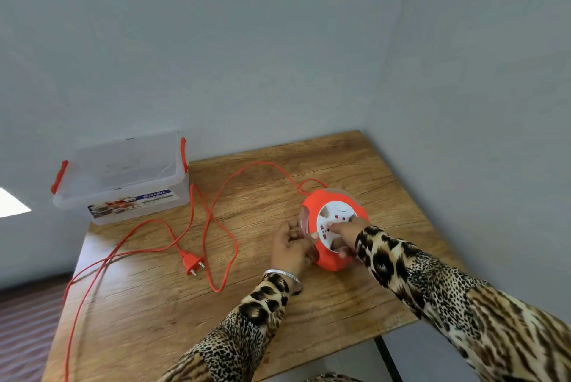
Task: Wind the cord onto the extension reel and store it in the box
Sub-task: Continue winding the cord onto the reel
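The orange extension reel (318, 200) with a white socket face lies on the wooden table (309, 304). My left hand (290, 247) grips the reel's clear handle on its left side. My right hand (347, 231) rests on the white face, fingers hooked into its holes. The orange cord (216, 205) leaves the reel's far side and lies unwound in loose loops across the table, part of it hanging over the left edge. Its two-pin plug (192, 263) lies left of my hands. The clear plastic box (123, 177) with orange clips stands open at the table's far left corner.
Grey walls meet in a corner behind and to the right of the table. The table's left and near edges drop to a striped floor covering on the left.
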`<state>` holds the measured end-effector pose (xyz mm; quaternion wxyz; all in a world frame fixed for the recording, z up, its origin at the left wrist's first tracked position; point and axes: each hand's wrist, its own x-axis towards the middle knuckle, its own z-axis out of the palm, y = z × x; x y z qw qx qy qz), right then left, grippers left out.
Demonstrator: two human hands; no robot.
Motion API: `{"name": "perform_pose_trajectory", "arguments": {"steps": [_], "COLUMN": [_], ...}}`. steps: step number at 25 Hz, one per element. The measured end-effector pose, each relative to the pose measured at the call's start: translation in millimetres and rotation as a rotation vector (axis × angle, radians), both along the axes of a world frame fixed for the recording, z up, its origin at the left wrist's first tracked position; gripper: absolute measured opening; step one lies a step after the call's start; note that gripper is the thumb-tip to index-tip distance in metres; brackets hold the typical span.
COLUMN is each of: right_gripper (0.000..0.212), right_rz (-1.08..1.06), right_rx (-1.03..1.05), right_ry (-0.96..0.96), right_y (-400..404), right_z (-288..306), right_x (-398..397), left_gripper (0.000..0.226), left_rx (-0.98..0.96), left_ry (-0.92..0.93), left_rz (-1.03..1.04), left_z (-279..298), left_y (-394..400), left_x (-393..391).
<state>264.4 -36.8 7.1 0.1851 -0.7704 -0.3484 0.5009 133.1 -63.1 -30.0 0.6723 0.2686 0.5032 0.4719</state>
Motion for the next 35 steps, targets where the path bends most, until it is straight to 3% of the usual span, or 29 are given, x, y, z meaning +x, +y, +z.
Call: {"name": "perform_pose_trajectory", "arguments": {"steps": [3, 5, 7, 10, 12, 14, 17, 18, 23, 25, 29, 32, 35], "right_gripper": [0.036, 0.034, 0.040, 0.053, 0.053, 0.055, 0.065, 0.068, 0.065, 0.066, 0.073, 0.075, 0.074], "right_rz": [0.083, 0.256, 0.569, 1.255, 1.577, 1.738, 1.551, 1.532, 1.348, 1.081, 0.657, 0.629, 0.691], "right_rx": [-0.049, -0.013, 0.153, 0.566, 0.754, 0.559, 0.186, 0.176, 0.520, 0.531, 0.370, 0.308, 0.346], "right_ry": [0.045, -0.116, -0.546, -1.070, -1.162, -1.118, -1.009, -0.987, -1.054, -0.979, -0.630, -0.592, -0.659], "right_y": [-9, -15, -21, -27, -23, -14, -3, -2, -20, -25, -30, -31, -40], "right_z": [10, 16, 17, 10, 9, 4, 6, 6, -6, -15, -21, -24, -22], "right_x": [4, 12, 24, 37, 43, 42, 27, 24, 26, 19, 9, 14, 20], "left_gripper": [0.027, 0.024, 0.022, 0.020, 0.023, 0.023, 0.023, 0.023, 0.021, 0.018, 0.020, 0.018, 0.031], "left_rx": [-0.011, -0.024, -0.043, -0.050, -0.027, 0.008, 0.058, 0.071, 0.076, 0.070, 0.023, -0.019, -0.132], "left_ry": [0.013, 0.029, 0.102, 0.118, 0.135, 0.206, 0.357, 0.383, 0.321, 0.220, 0.140, 0.074, 0.143], "left_rz": [-0.033, -0.094, -0.176, -0.316, -0.433, -0.533, -0.578, -0.566, -0.358, -0.200, 0.066, 0.102, 0.114], "left_z": [0, 0, 0, 4, 9, 15, 17, 17, 13, 8, -9, -5, 8], "left_y": [2, 6, 14, 23, 29, 33, 36, 35, 24, 13, -20, -26, -1], "left_x": [-5, -14, -26, -41, -45, -47, -45, -44, -41, -33, -11, -17, -32]}}
